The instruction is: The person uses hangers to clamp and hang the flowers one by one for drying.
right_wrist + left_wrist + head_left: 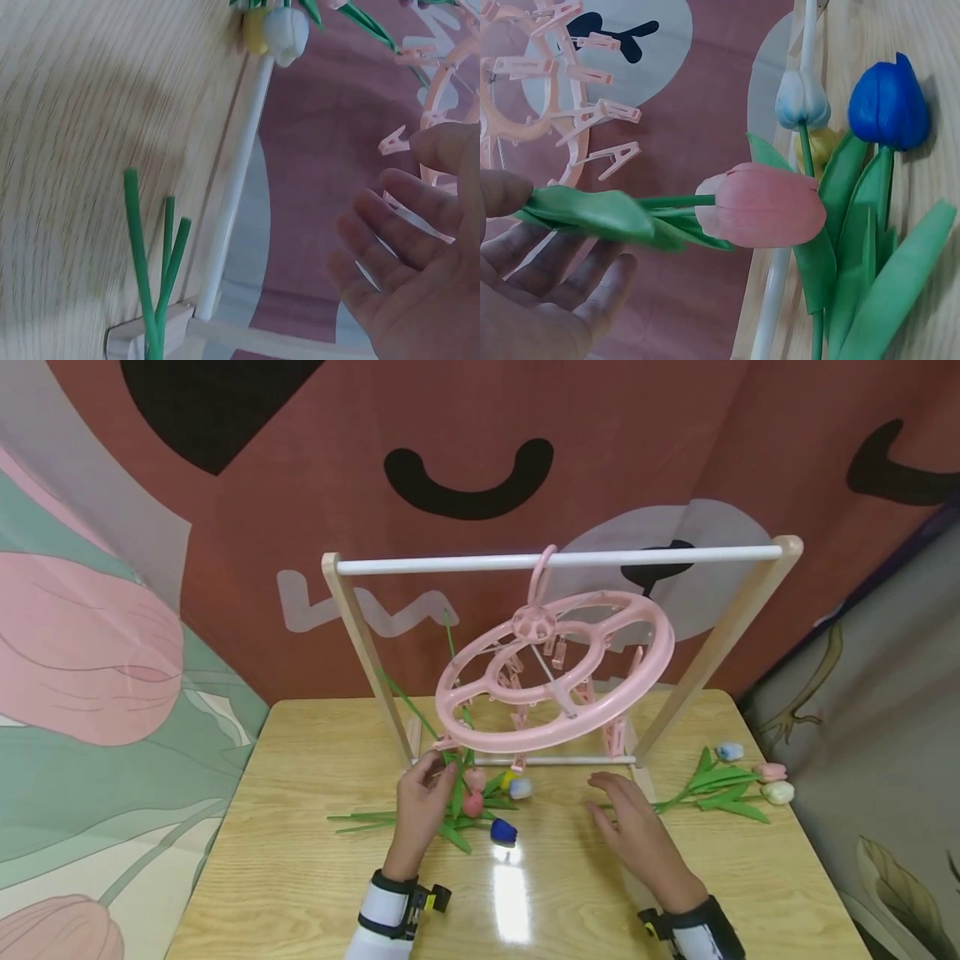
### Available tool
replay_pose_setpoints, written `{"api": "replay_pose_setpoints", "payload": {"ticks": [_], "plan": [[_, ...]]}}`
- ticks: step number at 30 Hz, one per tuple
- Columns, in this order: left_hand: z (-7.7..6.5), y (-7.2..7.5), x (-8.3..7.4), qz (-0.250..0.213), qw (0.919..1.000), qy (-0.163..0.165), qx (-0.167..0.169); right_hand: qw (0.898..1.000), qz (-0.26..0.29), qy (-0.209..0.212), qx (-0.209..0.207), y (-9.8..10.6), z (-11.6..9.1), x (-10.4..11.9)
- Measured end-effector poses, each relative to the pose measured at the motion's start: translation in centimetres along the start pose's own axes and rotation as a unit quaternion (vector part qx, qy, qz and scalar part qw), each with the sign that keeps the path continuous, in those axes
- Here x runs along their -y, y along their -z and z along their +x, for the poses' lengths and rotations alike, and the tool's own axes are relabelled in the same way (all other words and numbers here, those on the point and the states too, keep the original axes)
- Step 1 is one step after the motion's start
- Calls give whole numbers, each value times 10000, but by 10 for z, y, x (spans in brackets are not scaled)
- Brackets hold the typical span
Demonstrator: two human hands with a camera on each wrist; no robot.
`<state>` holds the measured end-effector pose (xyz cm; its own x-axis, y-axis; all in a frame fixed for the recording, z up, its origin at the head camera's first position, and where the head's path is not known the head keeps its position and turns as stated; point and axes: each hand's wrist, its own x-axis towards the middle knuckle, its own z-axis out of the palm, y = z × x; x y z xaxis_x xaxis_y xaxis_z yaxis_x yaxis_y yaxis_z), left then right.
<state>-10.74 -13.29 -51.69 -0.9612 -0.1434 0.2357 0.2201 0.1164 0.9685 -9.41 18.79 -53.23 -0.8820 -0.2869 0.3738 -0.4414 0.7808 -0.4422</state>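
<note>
My left hand [423,806] pinches the green leaves and stem of a pink artificial tulip [769,206] between thumb and fingers. Its bloom points down, and a paler pink bloom overlaps behind it. Right beside these fingers is a clothes peg [446,742] at the left rim of a round pink clip hanger [536,739], where green stems stick up past the rim. My right hand [637,835] holds nothing; its fingers are relaxed in front of the hanger's right side, near the stem ends [154,262] of other tulips.
The hanger hooks over a white rod [435,564] on a wooden stand [723,635], tilted lower at its left. Blue [504,832], white-blue [521,788] and yellow tulips lie on the table below. Three more tulips [727,785] lie at the right, by the stand's foot.
</note>
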Motion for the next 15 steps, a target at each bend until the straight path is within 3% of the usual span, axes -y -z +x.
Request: {"api": "replay_pose_setpoints", "payload": {"ticks": [7, 15], "plan": [[1, 6, 3, 292, 9995, -6, 70, 9999, 68, -102, 52, 2, -6, -11], [-6, 31, 18, 920, 9944, 405, 315, 9996, -240, 109, -84, 4, -10, -24]]}}
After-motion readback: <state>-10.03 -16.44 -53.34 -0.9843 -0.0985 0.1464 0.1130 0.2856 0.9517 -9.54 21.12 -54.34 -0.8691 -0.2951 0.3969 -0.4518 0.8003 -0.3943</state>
